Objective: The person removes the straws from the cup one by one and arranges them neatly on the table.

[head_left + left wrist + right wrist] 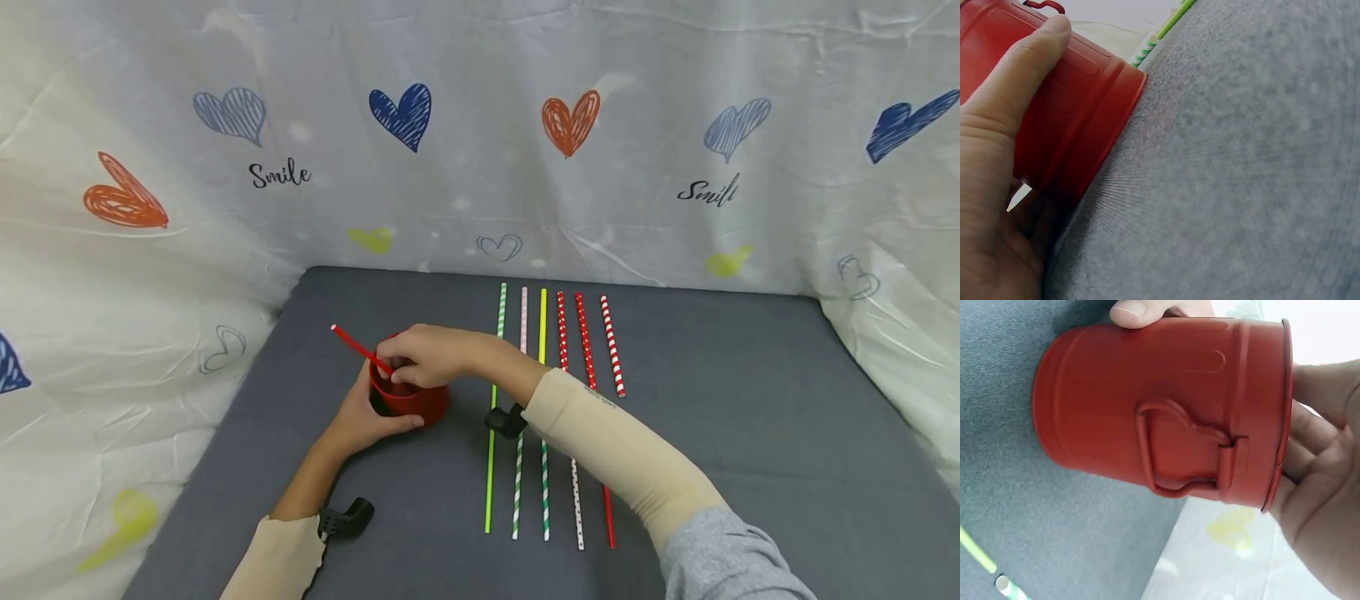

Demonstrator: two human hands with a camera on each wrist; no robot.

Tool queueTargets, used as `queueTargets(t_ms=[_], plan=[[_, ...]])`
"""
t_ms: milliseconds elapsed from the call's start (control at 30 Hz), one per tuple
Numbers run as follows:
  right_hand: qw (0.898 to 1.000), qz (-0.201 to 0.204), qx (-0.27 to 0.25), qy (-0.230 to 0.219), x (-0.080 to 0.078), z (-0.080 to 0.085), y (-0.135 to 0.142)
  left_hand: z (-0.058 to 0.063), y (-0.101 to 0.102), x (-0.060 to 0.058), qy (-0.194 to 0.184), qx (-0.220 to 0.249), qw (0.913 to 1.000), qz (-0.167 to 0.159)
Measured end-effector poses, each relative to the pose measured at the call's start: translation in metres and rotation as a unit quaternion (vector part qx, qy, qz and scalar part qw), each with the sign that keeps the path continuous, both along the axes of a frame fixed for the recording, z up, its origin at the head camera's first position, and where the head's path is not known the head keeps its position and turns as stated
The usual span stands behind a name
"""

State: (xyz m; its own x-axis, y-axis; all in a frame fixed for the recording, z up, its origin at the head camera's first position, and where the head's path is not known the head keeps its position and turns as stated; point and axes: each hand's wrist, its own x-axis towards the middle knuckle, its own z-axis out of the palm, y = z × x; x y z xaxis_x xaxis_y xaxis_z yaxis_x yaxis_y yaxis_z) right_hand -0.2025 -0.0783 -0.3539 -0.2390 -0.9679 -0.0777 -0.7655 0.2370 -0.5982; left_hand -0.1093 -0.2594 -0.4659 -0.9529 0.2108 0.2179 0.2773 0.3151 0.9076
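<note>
A small red metal bucket (433, 403) stands on the grey table, left of the straws. My left hand (362, 423) grips it around the side, thumb across the front. Over the rim, my right hand (429, 354) reaches in with bent fingers and pinches a red straw (351, 341), whose white-tipped end slants out to the upper left. The straw's lower end is hidden by the hand and bucket. In the right wrist view, the bucket's wire side handle (1144, 450) hangs against its wall, and the right fingers go inside the rim.
Paper straws lie in two rows under the right forearm: a lime green straw (489, 492), a yellow straw (543, 325), a red-and-white striped straw (612, 346), a red straw (608, 517) and several others. A white curtain (480, 167) with printed hearts hangs behind the table (750, 417).
</note>
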Motion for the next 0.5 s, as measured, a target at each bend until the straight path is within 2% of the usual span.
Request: queueTargets(t_ms=[300, 500], plan=[[0.995, -0.036, -0.096, -0.001, -0.004, -0.002, 0.011, -0.003, -0.001, -0.001, -0.022, 0.012, 0.9997, -0.005], [0.987, -0.050, -0.153, 0.000, -0.002, 0.000, 0.017, 0.000, 0.000, 0.000, -0.014, 0.005, 0.9999, -0.006]])
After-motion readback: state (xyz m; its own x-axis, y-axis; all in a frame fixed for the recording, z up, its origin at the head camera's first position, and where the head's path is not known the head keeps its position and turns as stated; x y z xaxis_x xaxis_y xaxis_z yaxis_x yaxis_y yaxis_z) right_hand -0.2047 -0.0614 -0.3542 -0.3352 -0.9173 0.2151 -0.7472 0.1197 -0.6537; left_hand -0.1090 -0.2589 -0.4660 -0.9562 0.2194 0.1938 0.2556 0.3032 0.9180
